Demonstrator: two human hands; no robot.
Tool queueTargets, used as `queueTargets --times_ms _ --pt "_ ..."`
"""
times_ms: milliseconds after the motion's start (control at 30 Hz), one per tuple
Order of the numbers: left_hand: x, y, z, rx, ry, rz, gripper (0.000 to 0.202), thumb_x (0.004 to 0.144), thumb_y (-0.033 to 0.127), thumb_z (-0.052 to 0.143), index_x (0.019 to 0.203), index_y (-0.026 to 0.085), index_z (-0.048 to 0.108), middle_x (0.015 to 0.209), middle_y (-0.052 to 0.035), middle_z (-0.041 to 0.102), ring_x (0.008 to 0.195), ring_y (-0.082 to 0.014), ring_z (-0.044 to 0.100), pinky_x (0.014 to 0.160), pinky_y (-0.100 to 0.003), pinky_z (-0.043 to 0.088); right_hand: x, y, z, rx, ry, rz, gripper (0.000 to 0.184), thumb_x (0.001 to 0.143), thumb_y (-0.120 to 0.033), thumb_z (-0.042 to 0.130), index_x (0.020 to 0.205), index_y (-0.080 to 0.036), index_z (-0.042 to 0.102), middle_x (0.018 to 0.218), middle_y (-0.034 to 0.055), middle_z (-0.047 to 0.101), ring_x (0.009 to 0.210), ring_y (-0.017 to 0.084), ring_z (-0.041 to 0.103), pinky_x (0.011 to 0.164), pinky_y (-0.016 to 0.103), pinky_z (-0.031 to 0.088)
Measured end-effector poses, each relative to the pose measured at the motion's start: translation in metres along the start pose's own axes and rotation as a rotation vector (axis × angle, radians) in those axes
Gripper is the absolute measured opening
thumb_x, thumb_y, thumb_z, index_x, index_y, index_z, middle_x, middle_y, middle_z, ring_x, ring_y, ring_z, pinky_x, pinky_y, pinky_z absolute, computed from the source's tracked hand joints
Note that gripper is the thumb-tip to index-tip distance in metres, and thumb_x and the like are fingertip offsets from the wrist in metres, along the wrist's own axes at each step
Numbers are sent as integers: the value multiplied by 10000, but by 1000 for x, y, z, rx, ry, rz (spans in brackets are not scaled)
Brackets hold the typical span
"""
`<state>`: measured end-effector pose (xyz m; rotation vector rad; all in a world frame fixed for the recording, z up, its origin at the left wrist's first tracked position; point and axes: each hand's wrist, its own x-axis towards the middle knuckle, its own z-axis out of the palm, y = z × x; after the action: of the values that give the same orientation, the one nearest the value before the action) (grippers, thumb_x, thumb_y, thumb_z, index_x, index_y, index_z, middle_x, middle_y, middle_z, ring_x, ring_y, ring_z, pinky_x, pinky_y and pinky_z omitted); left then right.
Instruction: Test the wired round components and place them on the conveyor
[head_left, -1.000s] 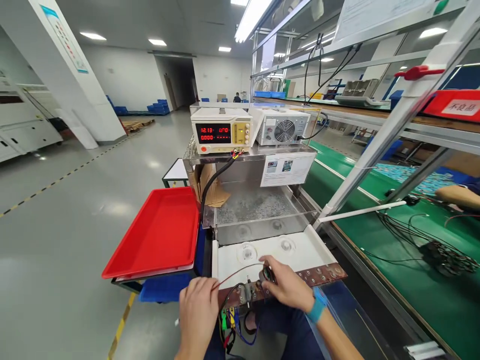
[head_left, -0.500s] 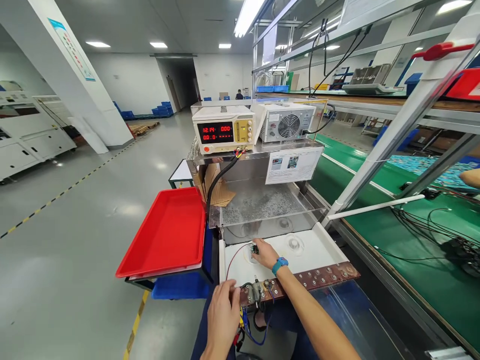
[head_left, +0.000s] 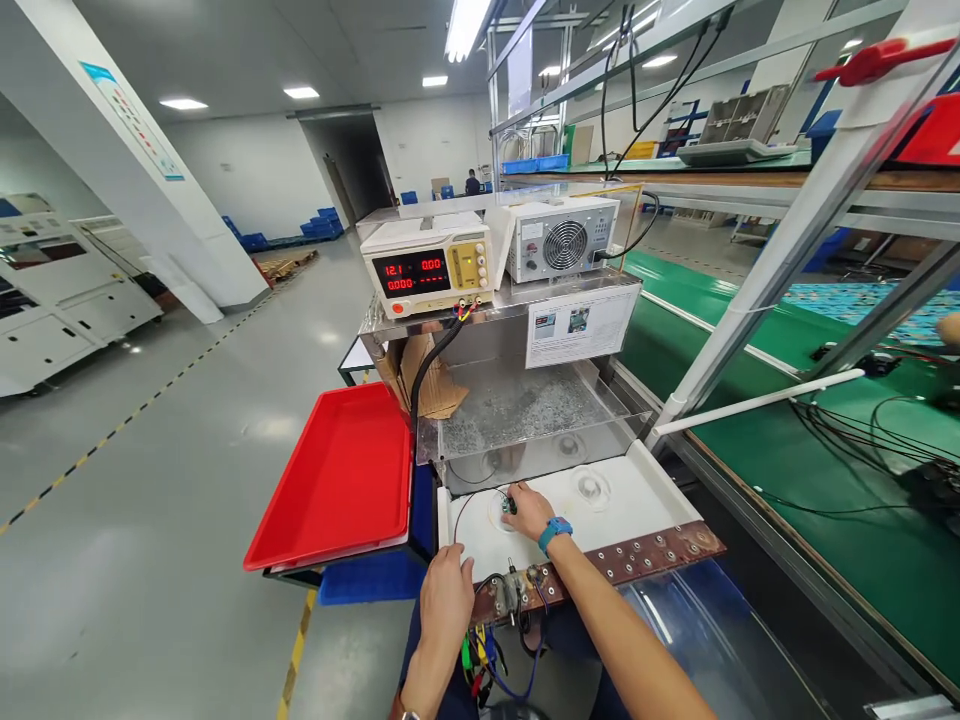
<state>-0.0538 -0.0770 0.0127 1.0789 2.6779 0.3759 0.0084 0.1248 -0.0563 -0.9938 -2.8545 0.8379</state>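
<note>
My right hand [head_left: 529, 512], with a blue watch at the wrist, pinches a small dark-green circuit board [head_left: 509, 505] over the white tray [head_left: 547, 525], beside a round clear fitting. From the board a thin dark-red wire [head_left: 466, 505] curves leftward and down to my left hand [head_left: 446, 592]. That hand's fingers are bunched around the wire's lower end, partly hiding it. My left hand is at the left end of a brown strip [head_left: 630, 562] studded with metal terminals. A metal clamp fixture [head_left: 513, 594] with wires sits on the strip, right of my left hand.
A power supply [head_left: 427, 270] with red digits and a second instrument [head_left: 564, 245] stand on the metal shelf. A red tray [head_left: 337, 480] lies at left. Coloured clip leads [head_left: 481, 655] hang below the strip. At right, a green conveyor [head_left: 825, 520] carries black cables.
My view has shifted slightly. My left hand is a little farther up beside the strip's end. My right hand still holds the circuit board over the white tray.
</note>
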Motion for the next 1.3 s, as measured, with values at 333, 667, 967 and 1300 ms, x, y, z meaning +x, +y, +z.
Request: queueTargets --times_ms 333,667,967,1300 --pt "83 41 11 32 -152 -96 381 855 0 399 1219 -34 503 1172 -273 577 1097 -269 601 862 -312 416 0 3 -4 68 -2 -29 353 754 -322 660 1043 -144 566 1104 111 597 970 232 584 792 290 386" --pt "47 46 -40 -418 -281 -37 276 960 317 307 922 132 509 801 -59 617 818 -162 634 746 -273 457 0 6 -6 91 -2 -19 363 740 -328 675 1033 -140 569 1088 102 600 948 229 584 771 289 382" --pt "-66 67 -74 -1387 -819 -197 441 807 541 630 884 121 519 634 -19 562 639 -140 607 569 -220 422 -2 10 -3 74 5 -26 311 793 -320 643 1042 -151 567 1108 96 592 936 197 570 777 274 372" --pt "-58 88 -69 -1415 -846 -109 414 784 473 695 904 96 576 836 -101 653 721 -149 645 608 -217 466 1 18 8 57 23 -15 338 795 -364 657 1060 -178 560 1076 66 584 868 173 557 748 264 368"
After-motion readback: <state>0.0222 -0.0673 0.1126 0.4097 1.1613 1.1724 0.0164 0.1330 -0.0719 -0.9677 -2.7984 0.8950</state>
